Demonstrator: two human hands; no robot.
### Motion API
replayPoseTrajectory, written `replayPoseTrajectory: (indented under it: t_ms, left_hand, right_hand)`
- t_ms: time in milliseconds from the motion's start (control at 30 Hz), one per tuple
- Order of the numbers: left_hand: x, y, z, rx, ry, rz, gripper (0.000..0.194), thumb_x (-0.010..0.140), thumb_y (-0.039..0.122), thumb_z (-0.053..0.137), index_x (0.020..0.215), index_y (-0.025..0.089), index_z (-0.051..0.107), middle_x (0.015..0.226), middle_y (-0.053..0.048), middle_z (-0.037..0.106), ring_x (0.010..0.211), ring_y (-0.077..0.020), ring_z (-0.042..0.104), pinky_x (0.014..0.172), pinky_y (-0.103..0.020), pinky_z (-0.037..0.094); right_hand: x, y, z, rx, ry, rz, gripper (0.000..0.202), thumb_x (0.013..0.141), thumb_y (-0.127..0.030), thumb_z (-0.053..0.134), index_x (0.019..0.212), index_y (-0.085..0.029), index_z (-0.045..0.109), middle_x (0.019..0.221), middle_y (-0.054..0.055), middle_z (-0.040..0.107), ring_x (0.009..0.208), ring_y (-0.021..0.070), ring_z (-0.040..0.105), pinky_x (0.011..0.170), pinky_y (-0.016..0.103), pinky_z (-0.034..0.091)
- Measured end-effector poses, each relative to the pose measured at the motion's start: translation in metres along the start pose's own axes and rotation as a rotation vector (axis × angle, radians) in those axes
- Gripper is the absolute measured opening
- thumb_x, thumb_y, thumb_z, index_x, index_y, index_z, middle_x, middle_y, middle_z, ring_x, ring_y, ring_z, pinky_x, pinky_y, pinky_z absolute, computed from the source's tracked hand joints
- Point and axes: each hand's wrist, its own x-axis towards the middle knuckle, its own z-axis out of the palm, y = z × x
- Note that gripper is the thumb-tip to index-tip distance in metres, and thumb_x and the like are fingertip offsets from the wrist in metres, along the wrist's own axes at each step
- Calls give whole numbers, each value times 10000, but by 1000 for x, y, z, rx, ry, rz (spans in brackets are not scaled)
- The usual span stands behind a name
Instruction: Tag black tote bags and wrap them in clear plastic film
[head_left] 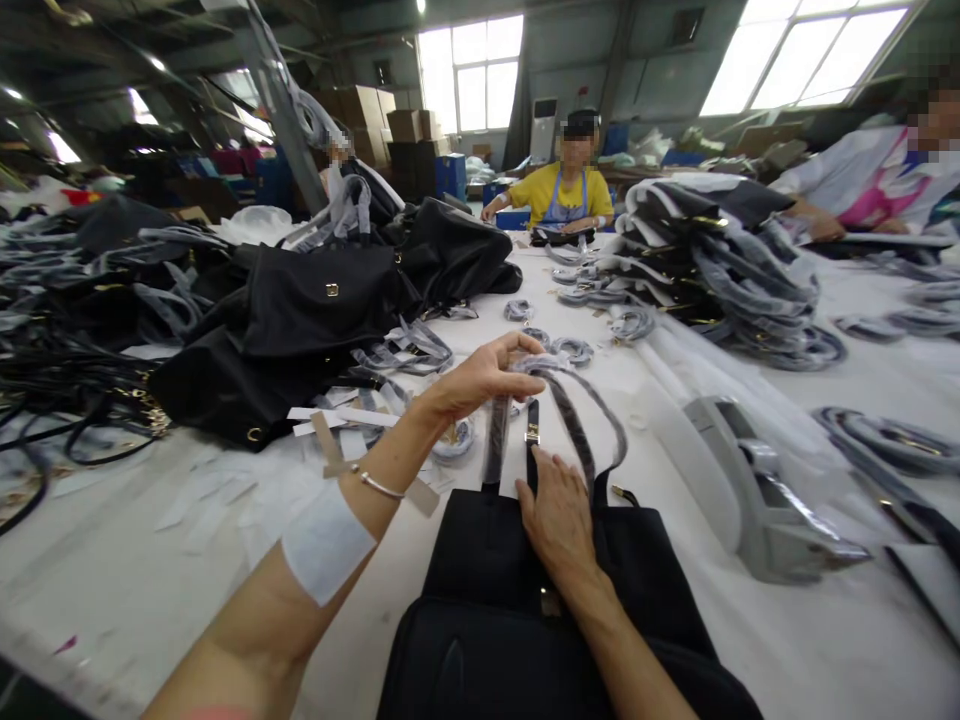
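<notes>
A black bag (480, 550) lies on the white table in front of me, its plastic-wrapped handles (576, 425) pointing away. My left hand (495, 375) is closed around the top of the wrapped handle, thumb and fingers on either side of it. My right hand (559, 515) lies palm down over the bag's upper edge, fingers stretched out. Its fingertips reach a narrow black strap with a metal buckle (532, 437); whether they press on it I cannot tell. A small metal clasp (550, 602) shows beside my right wrist.
Black bags (322, 300) are heaped at left, near paper strips (345, 415). On the right stand a tape dispenser (772, 500) and a stack of bag pieces with wrapped straps (712, 250). Coiled straps (574, 350) lie ahead. Co-workers sit across (592, 190) and at right (847, 190).
</notes>
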Motion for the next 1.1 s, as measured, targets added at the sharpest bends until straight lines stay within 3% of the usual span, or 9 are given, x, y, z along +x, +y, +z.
replayPoseTrajectory:
  t_ms: [133, 233, 300, 400, 467, 600, 733, 933, 1100]
  left_hand:
    - [34, -12, -12, 909, 75, -132, 272, 839, 260, 585, 1088, 159, 542, 956, -54, 639, 900, -200, 616, 828, -332, 459]
    - [39, -36, -8, 1165, 148, -263, 384, 778, 206, 678, 1126, 129, 531, 1096, -156, 627, 1085, -304, 570, 956, -464, 391]
    - [31, -46, 4, 1189, 141, -224, 453, 773, 206, 695, 1181, 154, 506, 1253, -169, 560, 1230, -307, 476, 1040, -464, 323]
    - [7, -50, 31, 1179, 147, -119, 282, 923, 276, 493, 1194, 199, 504, 1315, -124, 526, 1281, -249, 436, 1069, -397, 312]
    - [-11, -52, 50, 1101, 106, -199, 261, 962, 298, 378, 1114, 181, 556, 1195, -136, 602, 1159, -256, 547, 990, -390, 399]
    - [-30, -67, 76, 970, 12, -440, 220, 877, 295, 521, 975, 129, 627, 999, -187, 677, 974, -312, 649, 851, -415, 489]
    - [-20, -87, 81, 845, 59, -516, 341, 785, 360, 632, 1027, 121, 618, 1024, -184, 678, 997, -324, 649, 822, -397, 514]
    - [-8, -102, 73, 577, 26, -592, 652, 789, 367, 636, 1328, 111, 373, 861, -33, 692, 654, -148, 667, 545, -223, 513]
    - [-7, -105, 79, 632, 101, -604, 524, 716, 329, 713, 1154, 129, 506, 988, -115, 684, 867, -230, 678, 714, -307, 533]
  right_hand:
    - [-1, 3, 2, 5, 8, -25, 481, 846, -230, 523, 1313, -123, 495, 1259, 169, 600, 1215, 342, 498, 1049, 503, 332]
    - [-1, 4, 1, 30, 4, -13, 507, 831, -222, 534, 1328, -138, 480, 1260, 163, 594, 1221, 338, 484, 1015, 485, 372]
    - [-1, 4, 0, 48, -19, 7, 520, 824, -217, 544, 1332, -131, 476, 1276, 168, 582, 1239, 337, 469, 1024, 485, 366]
    - [-1, 3, 1, 89, -35, 26, 532, 813, -199, 547, 1337, -141, 477, 1304, 154, 569, 1275, 331, 441, 1055, 493, 338]
    - [0, 3, 1, 124, -24, 49, 529, 811, -183, 526, 1337, -150, 480, 1306, 145, 571, 1280, 328, 440, 1054, 505, 345]
    - [5, 6, 0, 265, -27, 126, 519, 804, -165, 478, 1323, -147, 495, 1288, 148, 583, 1251, 297, 486, 1063, 506, 361]
    - [12, 9, -7, 570, -48, 265, 512, 801, -208, 479, 1312, -172, 493, 1302, 125, 578, 1213, 272, 534, 1067, 489, 380]
    - [16, 15, -6, 1008, -50, 415, 524, 822, -288, 531, 1320, -146, 452, 1233, 163, 622, 988, 240, 669, 888, 425, 528]
    - [18, 18, 1, 1026, 76, 489, 487, 793, -292, 544, 1251, -139, 484, 1261, 180, 589, 1152, 245, 590, 996, 439, 465]
